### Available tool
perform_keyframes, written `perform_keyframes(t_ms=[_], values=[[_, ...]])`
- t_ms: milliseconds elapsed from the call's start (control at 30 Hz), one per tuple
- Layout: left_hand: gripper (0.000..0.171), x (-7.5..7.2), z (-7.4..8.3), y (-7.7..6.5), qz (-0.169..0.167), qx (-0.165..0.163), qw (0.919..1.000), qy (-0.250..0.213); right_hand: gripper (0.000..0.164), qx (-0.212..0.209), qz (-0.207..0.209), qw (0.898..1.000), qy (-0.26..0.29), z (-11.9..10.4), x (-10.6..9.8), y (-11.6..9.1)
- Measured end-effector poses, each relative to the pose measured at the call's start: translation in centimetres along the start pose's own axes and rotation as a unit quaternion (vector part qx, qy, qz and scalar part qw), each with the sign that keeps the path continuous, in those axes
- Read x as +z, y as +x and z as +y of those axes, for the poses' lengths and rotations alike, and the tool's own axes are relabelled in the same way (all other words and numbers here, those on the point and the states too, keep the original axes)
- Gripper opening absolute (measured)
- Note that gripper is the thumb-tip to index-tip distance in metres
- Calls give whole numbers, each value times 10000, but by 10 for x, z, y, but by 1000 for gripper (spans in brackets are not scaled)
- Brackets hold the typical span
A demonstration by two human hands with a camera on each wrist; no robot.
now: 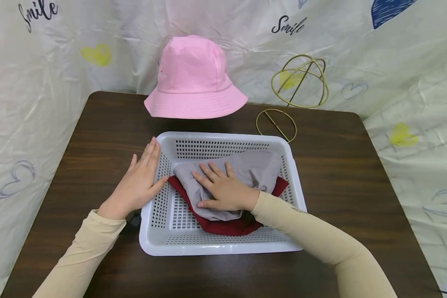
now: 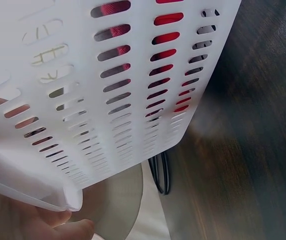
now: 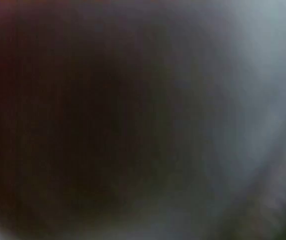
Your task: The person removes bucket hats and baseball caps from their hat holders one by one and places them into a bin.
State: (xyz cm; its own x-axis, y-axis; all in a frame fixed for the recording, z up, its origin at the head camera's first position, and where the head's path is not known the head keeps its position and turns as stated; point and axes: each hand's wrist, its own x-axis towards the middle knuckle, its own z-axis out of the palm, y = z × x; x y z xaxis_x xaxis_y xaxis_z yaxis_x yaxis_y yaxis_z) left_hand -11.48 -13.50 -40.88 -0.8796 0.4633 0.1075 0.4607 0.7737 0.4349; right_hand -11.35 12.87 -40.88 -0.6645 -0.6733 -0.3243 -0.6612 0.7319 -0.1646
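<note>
A white perforated plastic basket (image 1: 223,250) stands on the table. Inside it a folded grey cloth (image 1: 257,165) lies over a dark red cloth (image 1: 223,228). My right hand (image 1: 225,191) rests palm down on the grey cloth, fingers spread. Along the basket's left rim lies my left hand (image 1: 138,184), its fingers straight and its thumb reaching over the edge. In the left wrist view, fingertips (image 2: 78,230) show under the rim, and red shows through slots in the basket wall. The right wrist view is dark and blurred, with no clear shapes.
Behind the basket, a pink bucket hat (image 1: 193,78) sits raised above the dark wooden table (image 1: 357,198). A gold wire stand (image 1: 295,124) is to its right, close to the basket's back corner. A black cable (image 2: 166,172) lies by the basket. A printed white curtain (image 1: 111,25) hangs behind.
</note>
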Motion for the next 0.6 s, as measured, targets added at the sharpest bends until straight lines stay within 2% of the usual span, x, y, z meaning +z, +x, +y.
perform_keyframes(t_ms=[67, 167, 300, 433, 600], values=[[80, 2, 0, 1, -35, 6, 10000, -12, 75, -27, 201, 9998, 67, 3, -12, -8], [80, 3, 0, 0, -49, -7, 10000, -22, 68, 74, 457, 9988, -137, 6, -35, -23], [81, 3, 0, 0, -45, -57, 10000, -57, 68, 569, 273, 9977, -241, 12, -55, -46], [82, 2, 0, -1, -38, -82, 9999, -70, 79, 920, -175, 9955, -133, 14, -56, -69], [83, 1, -1, 0, 0, -61, 10000, -26, 94, 772, -547, 9953, -204, 14, -46, -83]])
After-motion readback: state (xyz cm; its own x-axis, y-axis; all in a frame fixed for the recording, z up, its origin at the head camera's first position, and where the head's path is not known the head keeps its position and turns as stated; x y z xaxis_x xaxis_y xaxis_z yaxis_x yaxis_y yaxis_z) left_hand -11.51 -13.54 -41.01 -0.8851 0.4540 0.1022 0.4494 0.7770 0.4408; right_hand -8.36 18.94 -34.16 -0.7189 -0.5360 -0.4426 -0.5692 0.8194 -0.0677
